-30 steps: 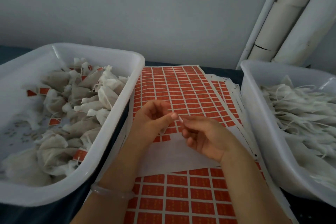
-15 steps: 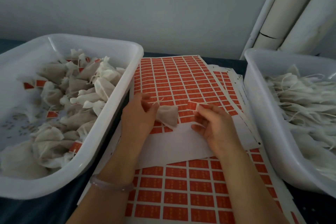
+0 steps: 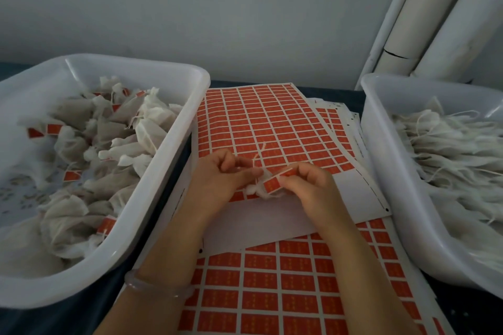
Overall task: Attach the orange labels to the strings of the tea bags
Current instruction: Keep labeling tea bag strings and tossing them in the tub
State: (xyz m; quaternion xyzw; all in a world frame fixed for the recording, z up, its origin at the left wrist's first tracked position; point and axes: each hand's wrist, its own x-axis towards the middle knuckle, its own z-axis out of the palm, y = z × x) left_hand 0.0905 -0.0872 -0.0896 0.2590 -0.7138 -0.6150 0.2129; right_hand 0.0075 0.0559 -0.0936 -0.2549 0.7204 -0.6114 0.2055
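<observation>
Over the sheets of orange labels (image 3: 266, 122), my left hand (image 3: 220, 179) pinches the string (image 3: 258, 155) of a small white tea bag (image 3: 257, 190), which hangs between both hands. The string's loose end curls upward. My right hand (image 3: 307, 185) pinches a peeled orange label (image 3: 272, 183) against the tea bag, right beside my left fingertips. Part of the tea bag is hidden under my fingers.
A white bin (image 3: 152, 193) on the left holds several filled tea bags with orange labels. A second white bin (image 3: 394, 198) on the right holds a pile of unlabelled tea bags with strings. More label sheets (image 3: 285, 294) lie near me. White pipes (image 3: 424, 24) stand at the back right.
My right hand has lifted an orange label off the sheet and brought it to the tea bag. My left hand shifted its hold to the string, whose end now points up.
</observation>
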